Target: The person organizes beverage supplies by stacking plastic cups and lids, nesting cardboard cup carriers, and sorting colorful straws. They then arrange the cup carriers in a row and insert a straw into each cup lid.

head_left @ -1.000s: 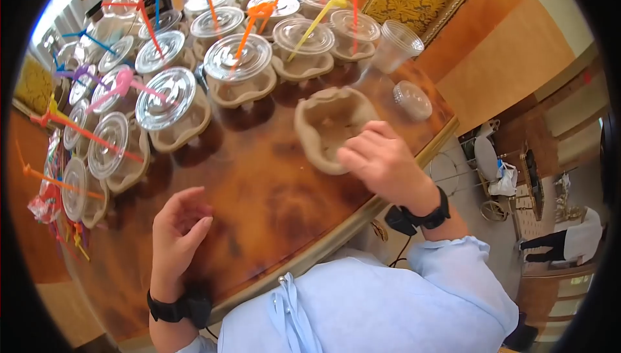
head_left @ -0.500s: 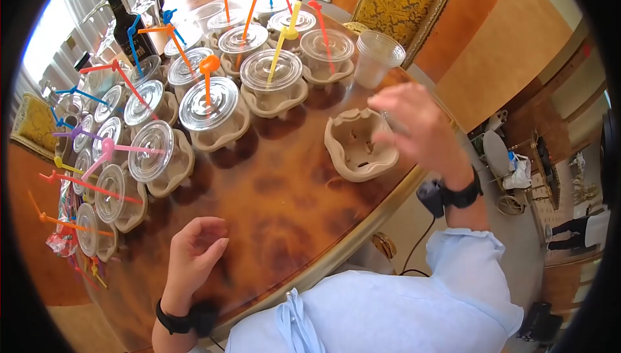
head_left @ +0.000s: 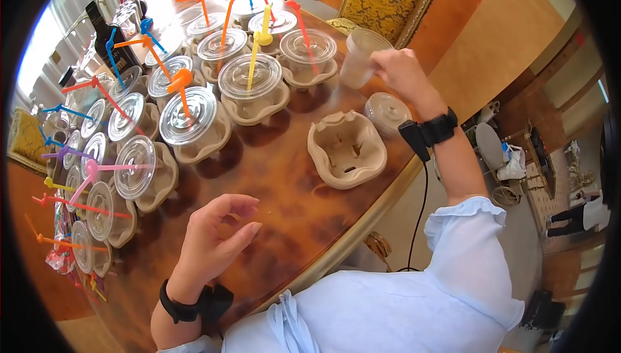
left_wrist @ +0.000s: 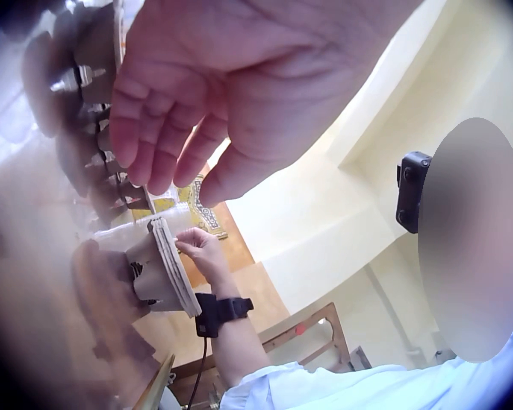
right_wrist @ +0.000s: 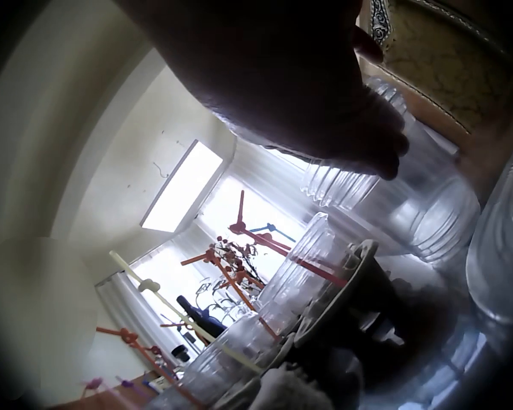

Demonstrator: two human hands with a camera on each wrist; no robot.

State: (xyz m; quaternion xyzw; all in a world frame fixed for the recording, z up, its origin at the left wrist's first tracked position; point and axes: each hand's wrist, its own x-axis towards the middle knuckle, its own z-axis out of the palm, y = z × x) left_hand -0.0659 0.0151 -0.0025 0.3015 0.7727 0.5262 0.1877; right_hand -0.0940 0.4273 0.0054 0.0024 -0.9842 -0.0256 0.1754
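My right hand (head_left: 407,78) is at the rim of the stacked clear plastic cups (head_left: 358,62), near the table's far right edge. In the right wrist view, its fingers bend over the rims of the plastic cups (right_wrist: 427,209) and pinch there. Idle above the table at the lower left, my left hand (head_left: 217,236) has loosely curled fingers and holds nothing. A grey-brown molded pulp cup holder (head_left: 323,166) sits between the hands, bare inside. Clear plastic lids (head_left: 387,112) lie beside it, close under my right forearm.
Rows of lidded clear cups (head_left: 251,76) in pulp holders fill the table's left and far side, with knotted colored straws standing in them. A dark bottle (head_left: 107,39) is behind them. A yellow patterned chair (head_left: 388,0) stands at the far edge. A cable (head_left: 422,207) hangs from my right wrist.
My right hand has gone from the pulp holder, past the lids, to the cup stack and taken hold of its rim. My left hand stays loosely curled over the table.
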